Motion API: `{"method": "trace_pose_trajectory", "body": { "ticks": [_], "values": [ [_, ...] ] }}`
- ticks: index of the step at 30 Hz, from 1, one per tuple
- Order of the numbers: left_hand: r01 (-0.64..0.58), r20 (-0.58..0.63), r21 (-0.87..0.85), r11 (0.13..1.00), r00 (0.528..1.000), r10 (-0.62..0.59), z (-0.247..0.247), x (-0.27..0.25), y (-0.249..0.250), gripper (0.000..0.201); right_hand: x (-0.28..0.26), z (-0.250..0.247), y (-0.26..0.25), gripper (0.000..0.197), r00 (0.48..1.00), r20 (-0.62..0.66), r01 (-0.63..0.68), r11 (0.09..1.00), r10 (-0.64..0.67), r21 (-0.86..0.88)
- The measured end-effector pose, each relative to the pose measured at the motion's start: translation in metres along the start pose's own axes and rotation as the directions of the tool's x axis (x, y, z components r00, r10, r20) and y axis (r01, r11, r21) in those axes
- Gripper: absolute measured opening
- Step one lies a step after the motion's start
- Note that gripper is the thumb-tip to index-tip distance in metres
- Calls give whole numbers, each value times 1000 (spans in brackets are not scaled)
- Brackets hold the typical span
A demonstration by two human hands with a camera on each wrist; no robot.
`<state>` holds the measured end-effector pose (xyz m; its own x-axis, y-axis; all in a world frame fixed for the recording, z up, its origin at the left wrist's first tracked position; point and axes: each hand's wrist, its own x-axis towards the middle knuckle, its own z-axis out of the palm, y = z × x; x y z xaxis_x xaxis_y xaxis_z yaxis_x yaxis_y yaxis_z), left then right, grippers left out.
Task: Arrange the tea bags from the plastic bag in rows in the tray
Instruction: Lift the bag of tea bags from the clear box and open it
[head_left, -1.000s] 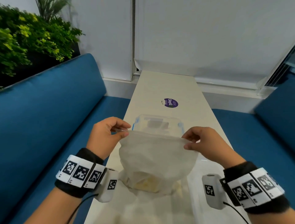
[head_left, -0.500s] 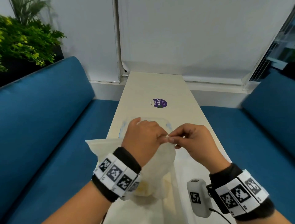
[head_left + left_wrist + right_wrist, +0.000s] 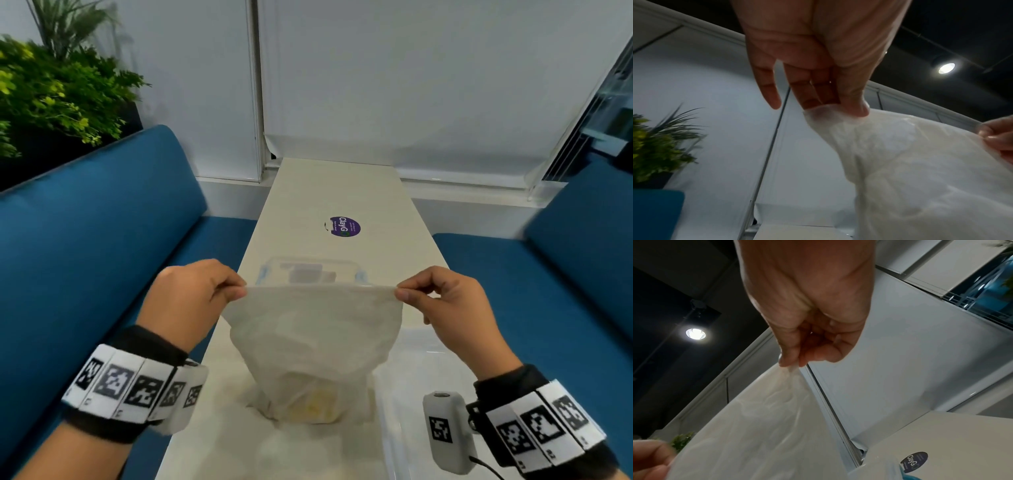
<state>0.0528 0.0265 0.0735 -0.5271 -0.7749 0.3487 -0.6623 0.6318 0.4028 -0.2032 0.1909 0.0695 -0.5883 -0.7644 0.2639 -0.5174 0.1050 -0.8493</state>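
A translucent white plastic bag (image 3: 315, 335) stands on the table, its top edge stretched taut between my two hands. My left hand (image 3: 236, 291) pinches the bag's left top corner, and my right hand (image 3: 402, 294) pinches the right one. Yellowish tea bags (image 3: 313, 406) show dimly through the bag's bottom. Just behind the bag lies the clear plastic tray (image 3: 310, 272) with blue clips. In the left wrist view my left hand (image 3: 846, 107) pinches the plastic bag (image 3: 920, 162). In the right wrist view my right hand (image 3: 790, 364) pinches the plastic bag (image 3: 766, 426).
The narrow white table (image 3: 342, 192) runs away from me, with a round purple sticker (image 3: 345, 226) beyond the tray. Blue sofas (image 3: 85, 240) flank both sides. A green plant (image 3: 44, 92) stands at the back left.
Half a second ago my hands met at the middle of the bag's top edge. They have since pulled apart sideways, stretching that edge taut between them.
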Motion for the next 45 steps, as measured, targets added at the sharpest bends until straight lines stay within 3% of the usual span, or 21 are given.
{"method": "trace_pose_trajectory", "body": {
  "ticks": [7,10,14,17,19,23,26,28,30,32,37,40,42,45],
  "values": [
    [66,-82,-35,997,994,-69,-1,-12,-15,4,0,5,3,20,999,-32,22,999,-22,23],
    [111,-67,-81,991,991,-117,1,-19,-20,4,-5,7,6,27,993,21,120,990,-118,-70],
    [77,-43,-173,982,995,-85,4,-28,-17,5,-13,30,9,36,897,226,426,882,-381,-202],
    [78,-59,-180,981,994,-90,4,-32,-14,8,-15,46,13,23,836,179,548,783,-518,-294],
    [127,-41,-201,971,990,-138,5,-32,-14,17,-17,47,14,21,804,117,591,761,-584,-267],
    [223,144,-206,953,970,-196,2,-32,-15,16,-25,43,10,22,781,82,622,762,-619,-179],
    [210,278,-204,956,949,-149,-4,-35,-13,12,-28,43,7,21,762,87,644,740,-641,-192],
    [167,333,-116,979,935,-120,-6,-38,-14,10,-29,42,5,20,761,73,646,744,-644,-174],
    [112,337,40,993,934,-118,-6,-39,-13,11,-30,42,3,18,754,90,654,729,-651,-201],
    [125,287,83,989,947,-144,-4,-41,-12,16,-31,43,1,14,743,144,663,690,-653,-290],
    [153,244,-135,979,963,-116,0,-41,-11,25,-33,49,-8,48,700,272,687,517,-660,-511],
    [132,218,-258,957,973,-76,1,-41,-8,24,-31,57,-13,35,683,289,651,381,-671,-656],
    [139,155,-265,954,983,-100,4,-39,-5,20,-33,59,-16,25,636,261,654,328,-726,-681],
    [215,19,-125,969,977,-214,8,-31,-6,21,-52,60,-24,16,456,295,767,202,-840,-608]
  ]
}}
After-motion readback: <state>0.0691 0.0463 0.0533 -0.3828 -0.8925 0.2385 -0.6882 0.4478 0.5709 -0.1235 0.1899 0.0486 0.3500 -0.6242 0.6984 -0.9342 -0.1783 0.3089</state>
